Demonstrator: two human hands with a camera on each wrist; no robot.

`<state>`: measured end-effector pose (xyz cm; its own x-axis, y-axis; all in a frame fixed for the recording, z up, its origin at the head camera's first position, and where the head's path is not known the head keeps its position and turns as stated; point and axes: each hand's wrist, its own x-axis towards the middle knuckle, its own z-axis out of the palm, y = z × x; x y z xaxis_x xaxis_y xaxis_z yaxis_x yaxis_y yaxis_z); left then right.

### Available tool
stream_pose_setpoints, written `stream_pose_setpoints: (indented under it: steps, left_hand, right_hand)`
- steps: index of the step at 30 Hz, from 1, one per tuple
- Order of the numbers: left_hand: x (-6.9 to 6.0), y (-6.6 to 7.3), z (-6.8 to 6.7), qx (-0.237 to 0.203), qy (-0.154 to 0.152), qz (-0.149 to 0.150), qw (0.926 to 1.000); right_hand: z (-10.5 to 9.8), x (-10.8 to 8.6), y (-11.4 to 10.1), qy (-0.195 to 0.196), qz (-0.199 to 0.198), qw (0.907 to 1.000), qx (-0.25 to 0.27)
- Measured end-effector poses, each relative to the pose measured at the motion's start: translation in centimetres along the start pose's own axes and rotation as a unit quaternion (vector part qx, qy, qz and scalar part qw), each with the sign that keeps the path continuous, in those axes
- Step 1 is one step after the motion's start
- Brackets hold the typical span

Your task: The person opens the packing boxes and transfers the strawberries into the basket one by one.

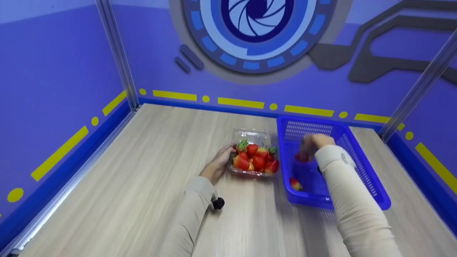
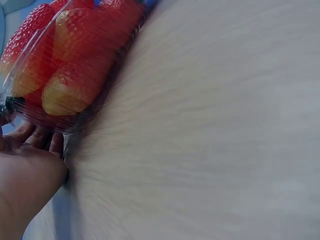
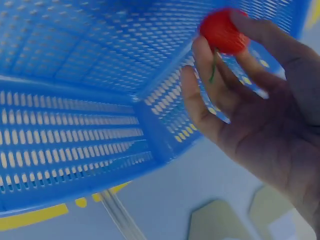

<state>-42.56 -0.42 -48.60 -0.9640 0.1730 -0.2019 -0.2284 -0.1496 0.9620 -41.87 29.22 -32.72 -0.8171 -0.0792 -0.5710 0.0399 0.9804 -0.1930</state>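
Observation:
A clear plastic box point(image 1: 254, 174) with its lid point(image 1: 251, 135) folded back stands on the table, full of red and yellowish strawberries point(image 1: 259, 161). My left hand point(image 1: 219, 161) holds the box by its left side, fingers against the wall in the left wrist view; part of its grip is hidden. Inside the blue basket point(image 1: 383, 200), to the right of the box, my right hand point(image 1: 314, 144) pinches a red strawberry point(image 3: 223, 32) with a thin green stem between thumb and fingers. Another strawberry point(image 1: 295, 184) lies on the basket floor near its front left corner.
The basket has slotted walls and a raised rim, close beside the plastic box. Both stand on a light wooden table point(image 1: 150, 160). Blue-purple panels point(image 1: 64, 89) with metal corner posts point(image 1: 119, 60) enclose the table at the back and sides.

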Motion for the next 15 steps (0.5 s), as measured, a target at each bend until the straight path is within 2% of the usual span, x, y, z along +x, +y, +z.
stream_pose_setpoints:
  steps: [2,4,6,10,15]
  left_hand:
    - [-0.3,-0.5,-0.1,0.005,-0.006,-0.005,1.0]
    - [-0.6,-0.8,-0.2,0.009,-0.01,-0.004,0.9999]
    - [-0.6,-0.8,-0.3,0.012,-0.007,0.001,0.9999]
    - [-0.6,-0.5,-0.4,0.021,0.006,0.008,0.9997]
    - [-0.3,-0.2,-0.3,0.015,0.005,0.005,0.9999]
  right_hand:
    - [1.1,0.3,0.6,-0.054,0.012,0.9983,0.017]
    - [1.8,0.5,0.9,-0.082,0.02,0.9953,0.046]
    - [2.2,0.6,0.8,-0.081,0.039,0.993,0.077]
    - [2.3,0.9,0.2,-0.046,0.047,0.994,0.087]
    - [2.0,1.2,-1.0,-0.062,-0.018,0.9969,0.047]
